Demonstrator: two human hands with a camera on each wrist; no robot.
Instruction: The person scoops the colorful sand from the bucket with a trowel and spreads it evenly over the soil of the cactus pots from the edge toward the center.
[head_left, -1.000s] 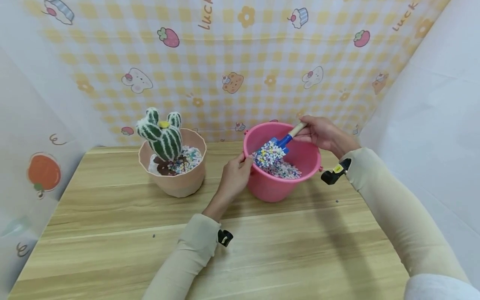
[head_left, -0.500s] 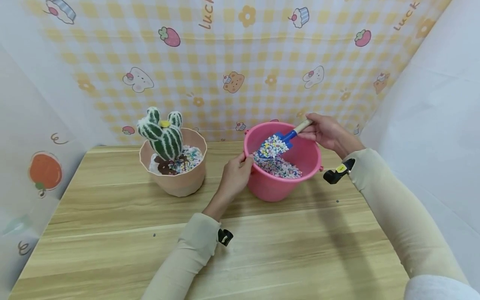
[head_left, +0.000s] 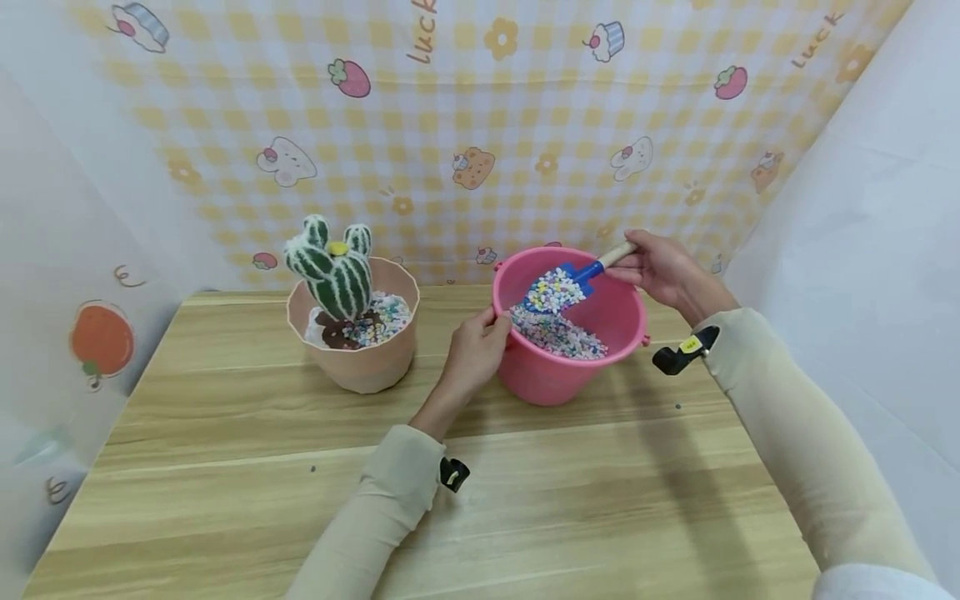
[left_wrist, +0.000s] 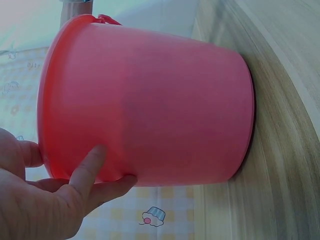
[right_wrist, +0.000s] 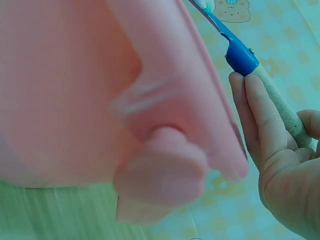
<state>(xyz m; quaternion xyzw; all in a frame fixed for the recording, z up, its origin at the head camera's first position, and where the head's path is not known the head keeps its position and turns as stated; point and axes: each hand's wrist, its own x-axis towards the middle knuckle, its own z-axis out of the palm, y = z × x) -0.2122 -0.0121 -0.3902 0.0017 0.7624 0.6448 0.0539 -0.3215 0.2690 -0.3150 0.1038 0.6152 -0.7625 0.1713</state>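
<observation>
A pink bucket [head_left: 547, 383] stands on the table with small multicoloured pebbles [head_left: 562, 337] in it. My left hand [head_left: 474, 354] grips its left rim, thumb at the edge and fingers against the outer wall, as the left wrist view shows. My right hand [head_left: 663, 271] holds a small shovel [head_left: 588, 273] by its pale wooden handle; in the right wrist view the fingers [right_wrist: 267, 117] lie along that handle below the blue neck. The blue blade is heaped with pebbles and sits tilted inside the bucket's mouth, above the pebbles there.
To the left stands a peach flowerpot [head_left: 367, 367] with a fuzzy green cactus [head_left: 341, 283], brown soil and some coloured pebbles. A yellow checked cloth [head_left: 420, 167] hangs close behind both containers. Tiny dark specks lie on the wooden table [head_left: 525, 508].
The loaded shovel has risen a little and shifted right and back within the bucket's mouth, right hand moving with it. The left hand keeps its grip on the rim. The view has shifted slightly.
</observation>
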